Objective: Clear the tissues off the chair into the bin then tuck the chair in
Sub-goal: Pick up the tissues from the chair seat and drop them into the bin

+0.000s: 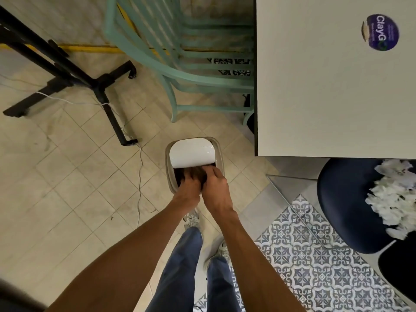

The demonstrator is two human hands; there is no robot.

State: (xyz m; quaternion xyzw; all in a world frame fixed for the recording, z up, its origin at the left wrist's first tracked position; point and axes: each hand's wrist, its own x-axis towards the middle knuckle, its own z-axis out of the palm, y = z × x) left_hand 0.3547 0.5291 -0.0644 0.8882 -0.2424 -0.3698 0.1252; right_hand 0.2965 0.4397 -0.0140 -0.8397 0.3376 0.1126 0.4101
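A small beige bin [169, 176] with a raised white lid [191, 153] stands on the floor in front of my feet. My left hand [188, 188] and my right hand [213, 186] reach together into its dark opening; the fingertips are inside and I see no tissue in them. A dark blue chair [344, 206] stands at the right, pulled out from the white table [326, 86]. A heap of white crumpled tissues [396, 194] lies on its seat.
A mint green chair [180, 70] is tucked at the table's left side. A black stand with wheeled legs [99, 84] and a thin white cable [139, 176] occupy the tiled floor at the left. Patterned tiles lie under the blue chair.
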